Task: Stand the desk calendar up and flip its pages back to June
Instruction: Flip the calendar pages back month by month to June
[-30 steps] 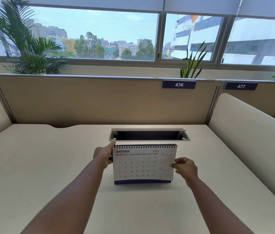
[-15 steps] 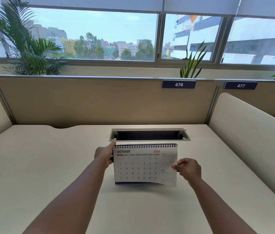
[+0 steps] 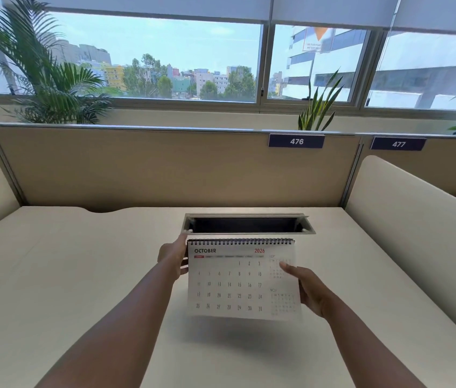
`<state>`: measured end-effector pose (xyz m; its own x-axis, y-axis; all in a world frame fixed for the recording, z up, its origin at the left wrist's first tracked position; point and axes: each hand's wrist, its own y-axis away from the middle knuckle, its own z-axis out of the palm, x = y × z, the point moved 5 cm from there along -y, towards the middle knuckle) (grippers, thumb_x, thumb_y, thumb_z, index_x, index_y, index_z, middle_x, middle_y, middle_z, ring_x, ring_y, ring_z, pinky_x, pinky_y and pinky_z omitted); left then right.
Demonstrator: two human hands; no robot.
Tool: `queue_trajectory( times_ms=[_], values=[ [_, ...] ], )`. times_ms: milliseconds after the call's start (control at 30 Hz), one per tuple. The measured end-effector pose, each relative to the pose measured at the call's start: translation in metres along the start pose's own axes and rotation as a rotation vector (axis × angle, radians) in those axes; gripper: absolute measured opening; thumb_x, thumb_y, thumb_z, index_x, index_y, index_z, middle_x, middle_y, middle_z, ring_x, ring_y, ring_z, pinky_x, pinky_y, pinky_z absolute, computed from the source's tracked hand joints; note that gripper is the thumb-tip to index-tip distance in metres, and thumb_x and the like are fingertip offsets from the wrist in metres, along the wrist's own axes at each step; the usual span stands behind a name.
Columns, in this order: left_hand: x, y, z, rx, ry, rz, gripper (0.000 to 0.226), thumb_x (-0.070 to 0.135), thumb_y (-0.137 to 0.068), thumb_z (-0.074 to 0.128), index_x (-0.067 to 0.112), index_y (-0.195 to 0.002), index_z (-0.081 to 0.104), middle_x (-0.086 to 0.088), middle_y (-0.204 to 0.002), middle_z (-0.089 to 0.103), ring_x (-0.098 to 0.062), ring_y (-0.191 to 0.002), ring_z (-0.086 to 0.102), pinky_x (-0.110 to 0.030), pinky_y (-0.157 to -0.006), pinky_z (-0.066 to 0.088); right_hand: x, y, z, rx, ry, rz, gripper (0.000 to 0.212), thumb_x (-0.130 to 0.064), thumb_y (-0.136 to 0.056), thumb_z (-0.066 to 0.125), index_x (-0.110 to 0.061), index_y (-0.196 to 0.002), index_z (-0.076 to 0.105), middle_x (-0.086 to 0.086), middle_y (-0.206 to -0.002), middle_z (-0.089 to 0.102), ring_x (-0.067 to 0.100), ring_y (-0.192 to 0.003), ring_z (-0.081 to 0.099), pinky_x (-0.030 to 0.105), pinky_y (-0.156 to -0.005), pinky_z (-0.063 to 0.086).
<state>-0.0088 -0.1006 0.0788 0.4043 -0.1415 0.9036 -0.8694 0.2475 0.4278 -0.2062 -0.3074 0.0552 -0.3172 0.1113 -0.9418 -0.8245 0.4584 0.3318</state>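
The desk calendar (image 3: 238, 278) stands on the tabletop (image 3: 67, 275), its wide side running left to right, with the wire rings on top. It faces the person and shows October. The left hand (image 3: 173, 257) grips the top left corner. The right hand (image 3: 306, 288) pinches the right edge of the October page (image 3: 229, 301), lifted at the bottom and ready to swing up over the rings.
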Motion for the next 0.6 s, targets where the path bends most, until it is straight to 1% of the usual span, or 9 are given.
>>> queue_trajectory(
  times_ms=[67, 167, 233, 267, 300, 367, 400, 500, 600],
  values=[
    [0.0, 0.0, 0.0, -0.015, 0.022, -0.036, 0.051, 0.046, -0.093, 0.036, 0.001, -0.09, 0.059, -0.013, -0.078, 0.067, -0.027, -0.072, 0.061, -0.035, -0.062, 0.046, -0.005, 0.003, 0.005, -0.114, -0.148, -0.005, 0.043, -0.052, -0.078, 0.052, -0.02, -0.102, 0.07, 0.01, -0.099, 0.075, 0.031, -0.089, 0.071, 0.037, -0.065, 0.058],
    [0.001, -0.001, -0.001, -0.021, 0.034, -0.069, 0.058, 0.048, -0.095, 0.024, 0.003, -0.076, 0.056, -0.012, -0.072, 0.064, -0.026, -0.067, 0.058, -0.032, -0.057, 0.043, -0.019, 0.008, 0.007, -0.233, -0.403, -0.057, 0.064, -0.062, -0.059, 0.065, -0.016, -0.103, 0.071, 0.014, -0.096, 0.074, 0.035, -0.086, 0.071, 0.039, -0.064, 0.058],
    [0.003, 0.0, -0.001, -0.021, 0.025, -0.072, 0.06, 0.047, -0.095, 0.021, 0.003, -0.072, 0.056, -0.012, -0.072, 0.063, -0.025, -0.066, 0.057, -0.031, -0.056, 0.041, -0.031, 0.011, 0.011, -0.36, -0.531, -0.101, 0.076, -0.067, -0.053, 0.069, -0.013, -0.106, 0.069, 0.018, -0.104, 0.071, 0.035, -0.096, 0.068, 0.042, -0.07, 0.058],
    [0.003, 0.0, -0.002, -0.01, 0.018, -0.068, 0.059, 0.046, -0.096, 0.022, 0.004, -0.072, 0.055, -0.011, -0.072, 0.061, -0.026, -0.067, 0.056, -0.031, -0.059, 0.042, -0.037, 0.012, 0.013, -0.41, -0.553, -0.134, 0.08, -0.07, -0.055, 0.065, -0.013, -0.111, 0.067, 0.02, -0.111, 0.068, 0.037, -0.103, 0.065, 0.045, -0.075, 0.056],
    [0.003, 0.0, -0.003, 0.0, 0.02, -0.062, 0.055, 0.043, -0.096, 0.023, 0.005, -0.072, 0.053, -0.011, -0.072, 0.06, -0.027, -0.071, 0.057, -0.031, -0.065, 0.044, -0.043, 0.013, 0.016, -0.449, -0.569, -0.157, 0.085, -0.074, -0.056, 0.061, -0.013, -0.115, 0.064, 0.02, -0.117, 0.066, 0.037, -0.109, 0.061, 0.047, -0.08, 0.055],
    [0.002, -0.001, -0.003, -0.028, 0.022, -0.054, 0.045, 0.035, -0.096, 0.024, 0.006, -0.075, 0.051, -0.011, -0.075, 0.059, -0.028, -0.078, 0.057, -0.038, -0.079, 0.043, -0.049, 0.012, 0.021, -0.484, -0.62, -0.144, 0.095, -0.078, -0.051, 0.06, -0.013, -0.119, 0.061, 0.017, -0.122, 0.064, 0.036, -0.113, 0.06, 0.047, -0.082, 0.055],
    [0.001, -0.002, -0.002, -0.058, 0.014, -0.053, 0.044, 0.031, -0.095, 0.022, 0.006, -0.077, 0.053, -0.011, -0.077, 0.06, -0.026, -0.077, 0.056, -0.04, -0.082, 0.041, -0.051, 0.011, 0.024, -0.492, -0.648, -0.132, 0.099, -0.08, -0.048, 0.06, -0.014, -0.122, 0.059, 0.013, -0.125, 0.063, 0.035, -0.113, 0.06, 0.045, -0.081, 0.056],
    [0.0, -0.002, -0.001, -0.079, -0.006, -0.057, 0.046, 0.029, -0.094, 0.021, 0.004, -0.076, 0.056, -0.011, -0.079, 0.062, -0.023, -0.073, 0.054, -0.041, -0.084, 0.039, -0.057, 0.01, 0.031, -0.519, -0.704, -0.134, 0.107, -0.081, -0.046, 0.06, -0.02, -0.133, 0.048, 0.008, -0.138, 0.053, 0.034, -0.114, 0.06, 0.042, -0.076, 0.059],
    [0.001, -0.004, -0.001, -0.066, -0.014, -0.055, 0.051, 0.041, -0.094, 0.025, 0.004, -0.078, 0.057, -0.01, -0.08, 0.063, -0.024, -0.075, 0.055, -0.043, -0.086, 0.039, -0.06, 0.008, 0.034, -0.495, -0.732, -0.15, 0.109, -0.078, -0.044, 0.065, -0.027, -0.136, 0.039, 0.009, -0.14, 0.046, 0.034, -0.108, 0.063, 0.04, -0.072, 0.06]
  ],
)
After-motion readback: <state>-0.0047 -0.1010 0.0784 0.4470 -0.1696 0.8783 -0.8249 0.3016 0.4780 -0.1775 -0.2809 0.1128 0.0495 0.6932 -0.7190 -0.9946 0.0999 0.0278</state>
